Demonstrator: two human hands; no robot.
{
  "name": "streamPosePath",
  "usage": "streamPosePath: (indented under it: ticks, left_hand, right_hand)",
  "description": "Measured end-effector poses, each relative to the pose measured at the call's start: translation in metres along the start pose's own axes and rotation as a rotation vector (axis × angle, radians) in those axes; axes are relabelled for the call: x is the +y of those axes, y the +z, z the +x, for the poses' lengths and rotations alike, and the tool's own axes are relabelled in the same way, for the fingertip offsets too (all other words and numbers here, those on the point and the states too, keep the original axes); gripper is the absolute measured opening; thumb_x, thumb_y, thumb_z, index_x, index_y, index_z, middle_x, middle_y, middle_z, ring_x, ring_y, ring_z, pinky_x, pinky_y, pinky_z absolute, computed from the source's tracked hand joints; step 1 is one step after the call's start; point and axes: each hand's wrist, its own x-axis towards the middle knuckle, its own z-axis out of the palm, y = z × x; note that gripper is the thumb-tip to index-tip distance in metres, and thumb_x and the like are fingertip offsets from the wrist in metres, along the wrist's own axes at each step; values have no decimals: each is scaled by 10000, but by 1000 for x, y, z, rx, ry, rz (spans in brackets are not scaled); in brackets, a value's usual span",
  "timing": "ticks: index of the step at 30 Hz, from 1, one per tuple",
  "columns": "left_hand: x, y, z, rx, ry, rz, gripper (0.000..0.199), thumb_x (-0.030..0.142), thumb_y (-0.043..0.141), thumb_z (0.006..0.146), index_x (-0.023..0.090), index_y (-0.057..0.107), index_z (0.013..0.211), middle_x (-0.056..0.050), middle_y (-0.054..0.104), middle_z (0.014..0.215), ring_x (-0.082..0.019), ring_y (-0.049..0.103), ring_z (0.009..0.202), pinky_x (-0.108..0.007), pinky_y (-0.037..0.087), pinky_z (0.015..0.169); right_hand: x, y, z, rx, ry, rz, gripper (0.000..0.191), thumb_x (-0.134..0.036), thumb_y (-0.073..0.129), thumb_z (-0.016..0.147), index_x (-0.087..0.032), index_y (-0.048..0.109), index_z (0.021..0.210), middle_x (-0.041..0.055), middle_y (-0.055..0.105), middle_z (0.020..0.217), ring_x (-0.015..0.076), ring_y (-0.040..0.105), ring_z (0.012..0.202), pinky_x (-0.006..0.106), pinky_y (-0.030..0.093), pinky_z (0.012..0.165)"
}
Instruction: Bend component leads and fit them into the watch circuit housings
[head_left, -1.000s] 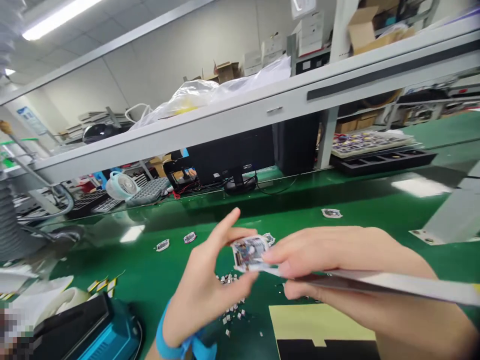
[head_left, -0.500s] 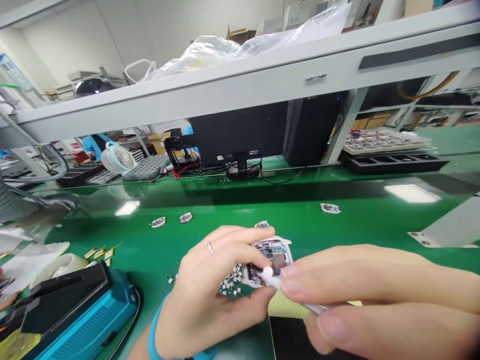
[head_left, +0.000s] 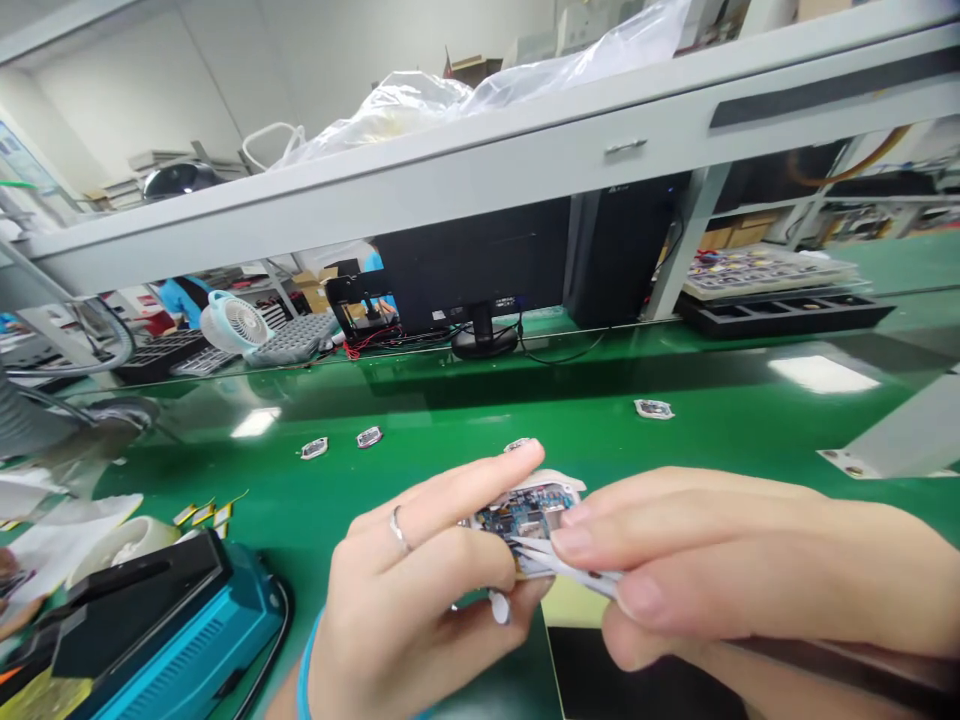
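My left hand (head_left: 420,580) grips a small white-cased circuit board (head_left: 517,512) by its edges, index finger across the near side and thumb below. In my right hand (head_left: 720,560) is a pair of pale tweezers (head_left: 592,577), pinched between thumb and fingers. The tweezer tips point at the board's lower part, beside my left index finger; whether they grip anything I cannot tell. A small round white piece (head_left: 499,606) sticks out under the board, near my left thumb. Part of the board is hidden by my fingers.
Several similar boards lie on the green table, one (head_left: 654,409) to the right. At left stand a blue-and-black device (head_left: 172,620) and a tape roll (head_left: 112,545); a person's hand (head_left: 15,590) is at the far-left edge. A monitor (head_left: 480,265) stands behind, under a shelf.
The round white piece was over the board at the tweezer tips; now it sits below the board's edge. My left fingers have shifted, and the board is tilted differently.
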Motion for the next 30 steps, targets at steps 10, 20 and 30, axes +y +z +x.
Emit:
streamPosePath:
  ticks: [10, 20, 30]
  left_hand:
    - [0, -11, 4, -55, 5, -148, 120, 97, 631, 706, 162, 531, 695, -114, 604, 1046, -171, 650, 799, -237, 568, 647]
    - [-1, -6, -4, 4, 19, -176, 83, 108, 620, 727, 129, 547, 694, -100, 573, 1112, -192, 621, 897, -276, 564, 696]
    - [-1, -2, -5, -2, 34, -94, 47, 153, 624, 736, 141, 599, 774, -80, 564, 1135, -177, 627, 889, -239, 559, 706]
  right_hand:
    - [-10, -2, 0, 24, -56, 101, 273, -111, 551, 795, -296, 612, 986, -2, 647, 996, 179, 635, 864, 230, 573, 710]
    - [-10, -1, -1, 27, -5, 17, 247, -131, 694, 673, -203, 598, 889, -22, 678, 880, 151, 634, 843, 206, 545, 758]
    - [-12, 2, 1, 141, 29, 171, 160, -117, 662, 713, -185, 619, 852, -23, 685, 744, 141, 646, 749, 201, 554, 681]
